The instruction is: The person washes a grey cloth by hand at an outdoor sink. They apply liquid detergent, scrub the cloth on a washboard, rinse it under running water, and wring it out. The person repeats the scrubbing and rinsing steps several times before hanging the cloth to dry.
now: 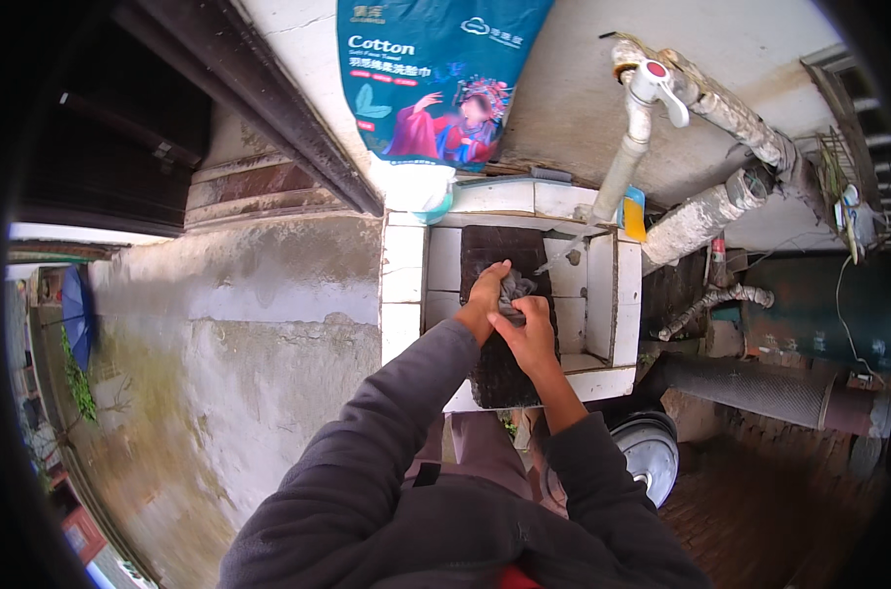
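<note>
A dark washboard (506, 372) lies lengthwise across a white-tiled sink (403, 265). On it is a wet, crumpled grey cloth (517, 286). My left hand (487, 294) rests on the cloth's left side, its fingers pointing away from me. Gripping the cloth's near right edge, my right hand (530, 331) has its fingers curled and its thumb towards the left hand. Water (559, 256) runs from a tap (648, 92) with a white lever, beyond and to the right of the hands, and falls towards the cloth.
A blue and yellow brush or scraper (633, 215) stands at the sink's far right corner. A teal face-towel bag (438, 88) hangs on the wall above a white and teal container (434, 202). Crusted pipes (699, 213) run at the right. A metal lid or basin (648, 456) is low right.
</note>
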`<act>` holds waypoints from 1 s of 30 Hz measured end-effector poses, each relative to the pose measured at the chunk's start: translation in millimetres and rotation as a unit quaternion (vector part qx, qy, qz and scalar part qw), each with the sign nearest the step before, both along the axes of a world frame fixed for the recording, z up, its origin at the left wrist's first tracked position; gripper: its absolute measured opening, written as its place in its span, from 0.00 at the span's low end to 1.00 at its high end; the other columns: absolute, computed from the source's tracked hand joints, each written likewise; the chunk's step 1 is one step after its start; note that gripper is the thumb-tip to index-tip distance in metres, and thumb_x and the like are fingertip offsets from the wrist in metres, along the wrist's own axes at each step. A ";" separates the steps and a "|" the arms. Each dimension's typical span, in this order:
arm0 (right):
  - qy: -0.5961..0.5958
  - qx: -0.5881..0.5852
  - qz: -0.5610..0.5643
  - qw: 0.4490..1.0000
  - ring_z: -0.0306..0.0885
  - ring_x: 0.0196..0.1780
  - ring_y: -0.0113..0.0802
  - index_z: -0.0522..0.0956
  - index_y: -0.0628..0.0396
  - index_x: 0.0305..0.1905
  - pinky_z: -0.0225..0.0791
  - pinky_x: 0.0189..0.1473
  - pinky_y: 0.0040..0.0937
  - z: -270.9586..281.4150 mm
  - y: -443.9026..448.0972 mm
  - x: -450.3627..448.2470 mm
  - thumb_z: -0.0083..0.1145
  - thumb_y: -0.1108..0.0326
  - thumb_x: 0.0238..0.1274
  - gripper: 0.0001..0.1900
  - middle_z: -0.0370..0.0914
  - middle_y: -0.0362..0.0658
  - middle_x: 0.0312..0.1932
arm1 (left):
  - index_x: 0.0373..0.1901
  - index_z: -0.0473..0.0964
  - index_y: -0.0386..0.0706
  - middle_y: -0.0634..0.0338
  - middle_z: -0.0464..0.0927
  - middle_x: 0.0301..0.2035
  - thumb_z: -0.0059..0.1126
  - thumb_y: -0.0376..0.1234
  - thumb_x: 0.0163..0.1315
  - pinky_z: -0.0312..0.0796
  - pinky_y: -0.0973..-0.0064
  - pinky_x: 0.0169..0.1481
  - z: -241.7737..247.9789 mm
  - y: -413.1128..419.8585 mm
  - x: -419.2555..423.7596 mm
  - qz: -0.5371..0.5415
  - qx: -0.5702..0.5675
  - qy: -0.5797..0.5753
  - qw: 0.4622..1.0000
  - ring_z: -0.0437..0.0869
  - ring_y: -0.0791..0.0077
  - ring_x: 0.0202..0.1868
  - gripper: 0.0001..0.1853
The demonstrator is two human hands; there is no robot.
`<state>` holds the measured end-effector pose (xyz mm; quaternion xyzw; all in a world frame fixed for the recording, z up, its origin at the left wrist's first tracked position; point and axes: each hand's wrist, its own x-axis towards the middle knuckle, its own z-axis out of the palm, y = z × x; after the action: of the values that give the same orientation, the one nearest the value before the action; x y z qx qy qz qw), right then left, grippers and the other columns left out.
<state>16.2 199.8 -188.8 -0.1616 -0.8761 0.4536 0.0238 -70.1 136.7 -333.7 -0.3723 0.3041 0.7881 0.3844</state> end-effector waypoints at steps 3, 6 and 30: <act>-0.063 -0.047 -0.219 0.972 0.74 0.54 0.49 0.78 0.63 0.46 0.68 0.58 0.40 -72.6 47.6 -27.7 0.71 0.53 0.53 0.25 0.75 0.53 0.48 | 0.61 0.70 0.41 0.55 0.77 0.52 0.56 0.48 0.71 0.74 0.63 0.56 40.9 45.4 14.5 0.008 -0.107 0.061 0.992 0.79 0.65 0.51 0.25; -0.004 -0.298 -0.287 0.910 0.70 0.65 0.42 0.72 0.61 0.62 0.62 0.66 0.38 -106.5 59.7 -45.7 0.62 0.54 0.64 0.28 0.73 0.51 0.62 | 0.56 0.71 0.46 0.57 0.78 0.47 0.49 0.46 0.75 0.77 0.61 0.49 60.9 59.8 14.3 -0.108 -0.132 0.121 0.978 0.80 0.65 0.48 0.18; -0.072 -0.580 -0.365 0.724 0.75 0.51 0.33 0.77 0.50 0.47 0.70 0.56 0.37 -29.6 94.6 -86.7 0.49 0.41 0.73 0.22 0.78 0.39 0.45 | 0.67 0.69 0.39 0.54 0.74 0.62 0.43 0.38 0.77 0.61 0.69 0.71 125.3 83.2 -1.5 -0.082 -0.017 0.239 0.967 0.72 0.65 0.64 0.21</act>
<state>-70.5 294.4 -218.5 -0.4836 -0.3139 0.8167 0.0259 -71.6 220.0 -208.4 -0.1536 0.4303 0.8144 0.3578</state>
